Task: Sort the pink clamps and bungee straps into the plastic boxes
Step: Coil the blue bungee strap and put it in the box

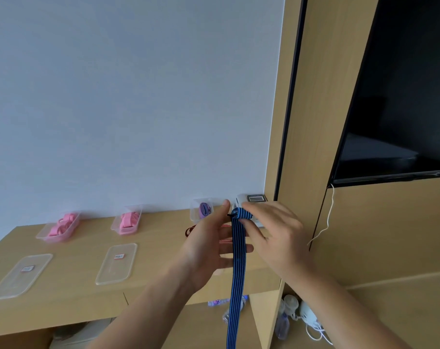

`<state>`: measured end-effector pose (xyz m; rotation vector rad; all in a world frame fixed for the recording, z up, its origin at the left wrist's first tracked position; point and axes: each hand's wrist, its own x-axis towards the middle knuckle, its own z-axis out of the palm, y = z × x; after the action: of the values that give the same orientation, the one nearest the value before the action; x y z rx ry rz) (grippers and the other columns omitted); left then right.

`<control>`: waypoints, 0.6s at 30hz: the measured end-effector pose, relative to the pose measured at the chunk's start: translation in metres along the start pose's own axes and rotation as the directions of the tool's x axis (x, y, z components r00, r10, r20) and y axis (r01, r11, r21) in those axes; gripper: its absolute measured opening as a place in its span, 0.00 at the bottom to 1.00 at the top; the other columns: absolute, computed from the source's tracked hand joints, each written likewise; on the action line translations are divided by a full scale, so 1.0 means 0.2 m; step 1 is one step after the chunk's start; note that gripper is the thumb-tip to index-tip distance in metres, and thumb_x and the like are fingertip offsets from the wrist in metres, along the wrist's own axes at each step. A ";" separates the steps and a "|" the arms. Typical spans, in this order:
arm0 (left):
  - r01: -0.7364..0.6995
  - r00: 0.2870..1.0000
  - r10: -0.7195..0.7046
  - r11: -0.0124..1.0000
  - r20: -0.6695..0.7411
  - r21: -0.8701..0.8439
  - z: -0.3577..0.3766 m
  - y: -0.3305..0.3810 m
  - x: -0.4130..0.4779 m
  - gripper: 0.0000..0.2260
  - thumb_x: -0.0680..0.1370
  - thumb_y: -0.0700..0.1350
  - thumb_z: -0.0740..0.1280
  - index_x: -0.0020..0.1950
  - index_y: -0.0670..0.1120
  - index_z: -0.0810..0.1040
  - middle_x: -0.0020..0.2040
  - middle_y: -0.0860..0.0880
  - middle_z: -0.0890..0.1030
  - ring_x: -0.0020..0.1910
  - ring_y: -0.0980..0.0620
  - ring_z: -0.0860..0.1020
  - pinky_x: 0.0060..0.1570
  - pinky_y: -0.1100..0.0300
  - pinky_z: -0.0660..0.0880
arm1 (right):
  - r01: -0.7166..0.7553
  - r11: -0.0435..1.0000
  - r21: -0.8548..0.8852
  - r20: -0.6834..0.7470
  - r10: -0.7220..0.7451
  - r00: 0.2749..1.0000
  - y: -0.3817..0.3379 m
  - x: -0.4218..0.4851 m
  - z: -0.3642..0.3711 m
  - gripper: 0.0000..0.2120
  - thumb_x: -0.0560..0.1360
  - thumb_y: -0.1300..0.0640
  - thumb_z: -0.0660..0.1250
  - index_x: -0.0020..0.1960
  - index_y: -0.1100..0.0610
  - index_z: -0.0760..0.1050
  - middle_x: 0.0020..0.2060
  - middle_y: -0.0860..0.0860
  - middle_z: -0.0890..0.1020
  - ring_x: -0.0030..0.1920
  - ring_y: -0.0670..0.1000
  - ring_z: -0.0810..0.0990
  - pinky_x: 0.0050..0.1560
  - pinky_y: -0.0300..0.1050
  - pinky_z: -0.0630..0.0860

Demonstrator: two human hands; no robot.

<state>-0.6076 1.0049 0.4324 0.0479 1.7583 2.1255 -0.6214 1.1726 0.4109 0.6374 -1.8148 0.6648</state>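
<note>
A blue striped bungee strap (236, 278) hangs down from my hands over the desk's front edge. My right hand (274, 235) pinches its folded top end. Fingers spread, my left hand (209, 245) holds the strap lower down between thumb and fingers. A red striped strap (224, 239) lies on the desk behind my left hand. Two clear boxes (59, 229) (127, 221) at the back hold pink clamps. A third box (202, 210) by the wall holds a purple strap.
Two clear lids (20, 275) (117, 263) lie on the wooden desk (75, 293). A small white device with a screen (254, 199) stands in the back corner. A dark TV (403, 96) hangs on the right; bottles and cables sit below the desk.
</note>
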 end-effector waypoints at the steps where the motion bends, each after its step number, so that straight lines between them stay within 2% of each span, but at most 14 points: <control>1: -0.009 1.000 0.009 1.000 0.006 -0.018 0.00 0.00 0.01 0.24 0.79 0.68 0.64 0.55 0.49 0.85 0.49 0.47 0.87 0.43 0.45 0.86 0.47 0.48 0.79 | 0.037 0.999 0.013 0.005 -0.037 0.999 0.00 -0.01 0.00 0.11 0.73 0.64 0.73 0.55 0.58 0.80 0.46 0.50 0.85 0.46 0.53 0.81 0.50 0.45 0.78; 7: -0.016 1.000 0.017 0.997 0.006 -0.078 -0.01 0.06 0.03 0.17 0.78 0.63 0.69 0.47 0.51 0.87 0.42 0.50 0.84 0.36 0.49 0.82 0.43 0.50 0.80 | 0.130 0.992 -0.003 0.087 -0.129 0.988 -0.01 -0.08 0.00 0.09 0.75 0.66 0.71 0.55 0.62 0.84 0.55 0.53 0.85 0.52 0.55 0.81 0.58 0.47 0.77; 11: -0.025 1.000 0.024 0.993 -0.013 -0.117 -0.02 0.09 0.05 0.17 0.76 0.59 0.73 0.56 0.47 0.84 0.45 0.47 0.83 0.38 0.47 0.81 0.47 0.47 0.80 | 0.137 0.991 -0.010 0.130 -0.134 0.982 -0.01 -0.08 0.00 0.09 0.76 0.65 0.71 0.56 0.62 0.84 0.58 0.54 0.84 0.51 0.57 0.81 0.55 0.49 0.78; 15: -0.018 1.000 0.015 0.992 -0.020 -0.122 -0.03 0.12 0.06 0.20 0.79 0.56 0.70 0.62 0.43 0.84 0.48 0.46 0.84 0.40 0.47 0.81 0.45 0.49 0.81 | 0.145 0.989 -0.019 0.163 -0.140 0.977 0.00 -0.08 0.01 0.09 0.76 0.64 0.71 0.55 0.62 0.84 0.59 0.54 0.83 0.52 0.57 0.81 0.56 0.50 0.78; 18: -0.057 0.998 0.054 0.992 -0.033 -0.113 -0.04 0.14 0.07 0.11 0.82 0.49 0.67 0.61 0.49 0.85 0.55 0.42 0.86 0.44 0.45 0.82 0.48 0.46 0.81 | 0.136 0.991 -0.022 0.170 -0.130 0.977 0.01 -0.07 0.03 0.09 0.76 0.63 0.71 0.56 0.62 0.84 0.60 0.54 0.83 0.53 0.58 0.81 0.57 0.50 0.77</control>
<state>-0.6305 0.9987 0.4536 0.0346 1.6667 2.2738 -0.6229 1.1725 0.3964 0.8050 -1.9153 0.5021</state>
